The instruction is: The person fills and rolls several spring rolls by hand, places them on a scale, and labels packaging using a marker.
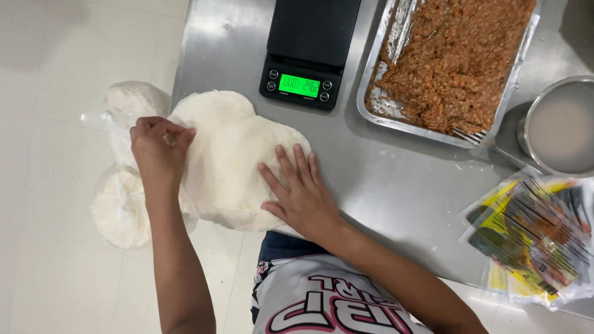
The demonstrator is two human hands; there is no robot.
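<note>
Left hand (159, 145) was curled up pretty tight, fingers bunched and pinched together at the tips, knuckles turned up toward the camera; the wrist was kept straight and the forearm was run nearly straight down to the bottom edge of the view. Right hand (298, 195) was laid flat, palm down, fingers spread and stretched up and to the left, thumb stuck out to the side; its forearm was angled in from the lower right; both arms were bare.

Black digital scale (307, 46), foil tray of orange-brown filling (453, 59), fork (476, 138), metal bowl (560, 127), plastic packets (535, 238), steel table (383, 185)
</note>
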